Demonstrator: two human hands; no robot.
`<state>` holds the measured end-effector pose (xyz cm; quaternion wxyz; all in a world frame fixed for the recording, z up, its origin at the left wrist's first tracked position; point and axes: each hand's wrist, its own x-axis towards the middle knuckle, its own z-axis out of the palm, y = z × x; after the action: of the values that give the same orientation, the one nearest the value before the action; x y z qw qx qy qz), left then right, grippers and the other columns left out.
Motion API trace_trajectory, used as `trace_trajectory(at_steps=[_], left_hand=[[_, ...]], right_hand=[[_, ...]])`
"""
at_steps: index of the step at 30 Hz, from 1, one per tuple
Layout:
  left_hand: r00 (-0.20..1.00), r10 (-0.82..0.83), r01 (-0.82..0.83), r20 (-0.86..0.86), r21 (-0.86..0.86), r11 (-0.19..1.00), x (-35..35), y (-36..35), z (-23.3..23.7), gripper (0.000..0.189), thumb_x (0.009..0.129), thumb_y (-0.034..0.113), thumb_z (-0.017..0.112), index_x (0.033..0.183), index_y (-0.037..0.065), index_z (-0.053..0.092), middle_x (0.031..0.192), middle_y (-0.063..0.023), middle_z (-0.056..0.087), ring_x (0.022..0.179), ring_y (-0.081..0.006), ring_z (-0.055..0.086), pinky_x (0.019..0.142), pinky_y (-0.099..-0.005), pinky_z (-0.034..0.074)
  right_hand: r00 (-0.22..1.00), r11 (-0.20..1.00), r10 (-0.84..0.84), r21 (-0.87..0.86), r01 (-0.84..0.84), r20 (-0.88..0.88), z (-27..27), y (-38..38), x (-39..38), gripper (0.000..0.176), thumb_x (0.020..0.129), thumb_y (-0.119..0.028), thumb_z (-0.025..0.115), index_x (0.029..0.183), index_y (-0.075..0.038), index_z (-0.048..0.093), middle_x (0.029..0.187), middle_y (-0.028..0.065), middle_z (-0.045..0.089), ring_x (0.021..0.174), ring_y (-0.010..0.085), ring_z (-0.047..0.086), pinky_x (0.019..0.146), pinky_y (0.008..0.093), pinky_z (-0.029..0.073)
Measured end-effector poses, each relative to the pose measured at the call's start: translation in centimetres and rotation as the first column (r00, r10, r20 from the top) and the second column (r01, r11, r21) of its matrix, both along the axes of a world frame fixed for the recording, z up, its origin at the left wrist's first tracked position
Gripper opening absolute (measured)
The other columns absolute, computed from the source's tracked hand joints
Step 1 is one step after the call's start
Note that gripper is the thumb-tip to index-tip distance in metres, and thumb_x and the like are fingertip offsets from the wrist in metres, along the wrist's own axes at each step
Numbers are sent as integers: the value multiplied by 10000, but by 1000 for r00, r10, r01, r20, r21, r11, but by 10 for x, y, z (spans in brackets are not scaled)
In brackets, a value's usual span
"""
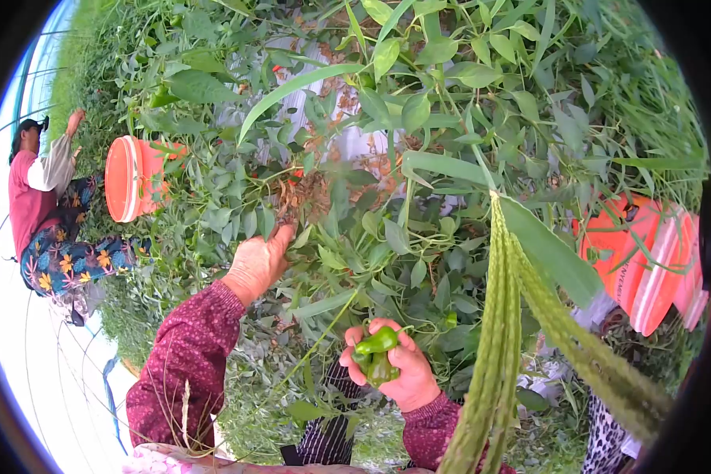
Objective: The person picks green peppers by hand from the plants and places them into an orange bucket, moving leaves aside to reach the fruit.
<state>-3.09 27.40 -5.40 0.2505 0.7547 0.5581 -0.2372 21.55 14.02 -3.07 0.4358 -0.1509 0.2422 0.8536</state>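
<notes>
Dense green pepper plants (pixel 213 205) fill the head view, growing over a pale ground sheet (pixel 300 99) that shows through the leaves near the top, with a bright translucent cover curving along the left edge. The left hand (pixel 259 262), coming out of a maroon patterned sleeve (pixel 186 355), reaches up into the foliage just below a clump of dried brown leaves (pixel 304 197). Its fingertips are lost among the leaves, so I cannot tell whether they pinch anything. Lower and nearer the camera, the right hand (pixel 403 375) is closed around a few green peppers (pixel 378 347). The fingers (pixel 354 338) curl over them from the left and top, the thumb presses in from the right, and the glossy pods bulge out between them against the palm. Two long green grass seed spikes (pixel 498 340) hang close to the lens, just to the right of that hand. An orange bucket (pixel 126 178) sits among the plants on the left, beside a co-worker (pixel 35 197) in a pink top and floral trousers who has one arm raised into the greenery. At the right edge, partly behind leaves, stands an orange and white striped container (pixel 648 261).
</notes>
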Motion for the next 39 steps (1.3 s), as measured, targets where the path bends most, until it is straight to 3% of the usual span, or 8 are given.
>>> trace_trajectory(at_steps=[8,10,11,16,19,25,32,39], left_hand=[[973,-144,147,-179,3,989,-33,-28,-2,244,714,144,618,875,55,460,806,-131,557,628,-291,616,569,-386,503],[859,488,-453,151,-219,864,-35,-16,7,275,693,152,638,877,56,457,788,-129,562,631,-298,616,559,-391,496],[995,-67,64,-79,-34,997,-32,-19,19,316,670,166,654,883,46,454,753,-148,580,647,-319,616,568,-409,490],[994,-82,67,-70,-191,979,-57,-21,38,319,664,191,645,843,5,458,738,-198,609,696,-368,603,616,-430,480],[694,655,-371,298,-631,681,-17,-15,84,257,697,138,650,875,-23,559,645,-91,550,620,-194,571,587,-354,448],[477,851,-720,220,-457,522,-26,47,105,131,828,152,625,782,49,558,651,-2,539,428,-64,460,360,-208,331],[997,64,-77,44,399,914,-25,154,-6,228,762,140,592,950,14,559,808,-145,618,725,-263,611,654,-353,486],[840,-359,221,-407,-349,911,-66,56,-74,210,758,88,565,947,92,658,862,-143,661,839,-313,636,741,-401,503]], right_hand=[[991,994,-100,27,103,-92,-6,-8,1,438,815,-110,517,1247,-83,453,1196,175,502,1025,360,566,729,364,507],[990,994,-104,23,107,-95,-7,-9,3,434,813,-113,518,1241,-81,455,1190,173,503,1023,360,567,734,358,507],[993,996,-84,20,86,-85,-6,-8,4,429,812,-129,537,1230,-76,459,1185,172,504,1020,358,568,737,360,507],[995,999,-50,-1,50,-83,-5,-8,5,435,807,-185,603,1202,-64,467,1176,168,510,1011,353,572,742,364,500],[999,1000,-15,-6,15,-40,-2,-6,4,449,812,-212,622,1199,-53,458,1178,149,510,1008,335,576,752,359,492],[999,999,-28,-18,27,-23,-3,-6,0,403,822,-210,596,1191,-90,488,1137,172,499,994,340,567,668,364,486],[993,999,-34,6,35,-111,-8,-11,-4,446,820,-150,559,1245,-67,450,1205,171,505,1033,353,565,758,372,497],[1000,999,20,-35,-20,1,-3,-7,-3,382,817,-214,593,1178,-121,513,1107,163,500,982,337,572,621,359,479]])
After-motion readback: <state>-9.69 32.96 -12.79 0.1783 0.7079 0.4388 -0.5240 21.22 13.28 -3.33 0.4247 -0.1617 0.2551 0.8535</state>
